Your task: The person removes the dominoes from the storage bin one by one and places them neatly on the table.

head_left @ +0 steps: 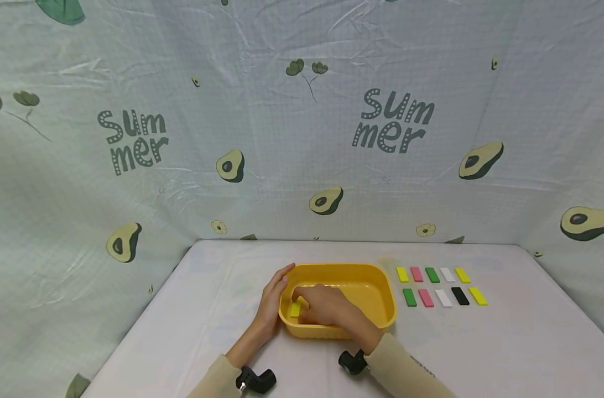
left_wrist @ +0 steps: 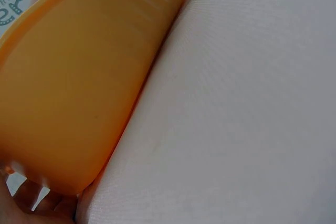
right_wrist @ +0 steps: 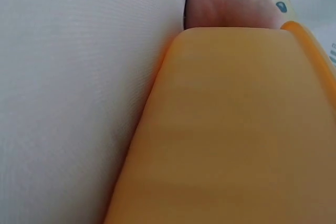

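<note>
A yellow-orange plastic tub (head_left: 366, 326) stands on the white table. My left hand (head_left: 271, 301) rests along its left outer side, fingers fairly straight and touching the wall near the rim. My right hand (head_left: 327, 304) reaches down inside the tub at its left end. Between its thumb and index finger it pinches a small flat yellow block (head_left: 295, 309). In the left wrist view the tub's outer wall (left_wrist: 89, 77) fills the left side, with left-hand fingers (left_wrist: 50, 205) at its lower corner. The right wrist view mostly shows the tub wall (right_wrist: 226, 129); the right fingers are hidden there.
Right of the tub, two rows of small flat blocks lie on the table: yellow, pink, green, white and one black block (head_left: 460, 296). A green block (head_left: 409, 297) is nearest the tub. A printed sheet (head_left: 282, 138) hangs behind the table (head_left: 506, 342).
</note>
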The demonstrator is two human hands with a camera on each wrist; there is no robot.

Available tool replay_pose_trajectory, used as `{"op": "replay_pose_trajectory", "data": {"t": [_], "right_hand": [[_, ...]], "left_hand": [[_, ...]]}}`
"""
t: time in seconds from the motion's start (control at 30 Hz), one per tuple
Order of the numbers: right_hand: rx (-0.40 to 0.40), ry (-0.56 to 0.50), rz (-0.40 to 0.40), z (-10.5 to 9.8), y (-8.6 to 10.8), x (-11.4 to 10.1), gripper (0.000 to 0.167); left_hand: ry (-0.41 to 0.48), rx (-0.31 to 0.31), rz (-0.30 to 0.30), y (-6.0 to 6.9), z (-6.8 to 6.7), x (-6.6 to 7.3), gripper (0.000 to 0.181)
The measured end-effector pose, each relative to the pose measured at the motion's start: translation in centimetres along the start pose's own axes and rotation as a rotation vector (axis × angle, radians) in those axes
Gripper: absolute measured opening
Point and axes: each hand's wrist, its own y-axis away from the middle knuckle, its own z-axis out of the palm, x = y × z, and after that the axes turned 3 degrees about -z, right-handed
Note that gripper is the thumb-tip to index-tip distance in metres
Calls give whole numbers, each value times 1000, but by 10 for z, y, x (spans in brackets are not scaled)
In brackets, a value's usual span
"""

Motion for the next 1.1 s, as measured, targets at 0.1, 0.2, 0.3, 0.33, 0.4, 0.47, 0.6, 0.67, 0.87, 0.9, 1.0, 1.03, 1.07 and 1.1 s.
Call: {"op": "replay_pose_trajectory", "data": {"t": [0.1,0.2,0.3,0.33,0.4,0.47,0.6,0.67,0.87,0.9,1.0,1.03,1.07,1.1], "right_hand": [[5,-4,-10,0,0,0,39],[10,-1,-25,-1,1,-1,36],[7,3,-23,0,1,-1,32],[5,5,-17,0,0,0,32],[4,2,1,0,0,1,31],[6,-3,26,0,1,1,34],[26,-33,100,-1,2,1,42],[42,-46,133,-2,2,1,45],[84,-42,162,-1,2,0,37],[85,-39,165,-1,2,0,35],[82,-31,171,-1,1,0,29],[81,-27,172,-1,0,0,28],[80,-26,173,-2,0,0,26],[80,-26,175,-2,0,1,24]], "left_hand": [[-5,0,-4,0,0,1,48],[-6,2,-2,0,0,0,47],[-3,3,-1,1,0,0,47],[-3,4,-1,1,0,1,47],[-7,3,1,1,0,1,48],[-7,0,2,1,0,1,48],[-16,-3,3,1,0,0,48],[-21,-1,-1,1,0,0,48],[-20,5,-10,1,0,1,48],[-16,4,-9,1,0,1,48],[-2,4,-11,0,0,1,48],[2,5,-13,1,0,1,47],[5,1,-9,0,0,1,48],[6,-2,-6,0,0,1,48]]}}
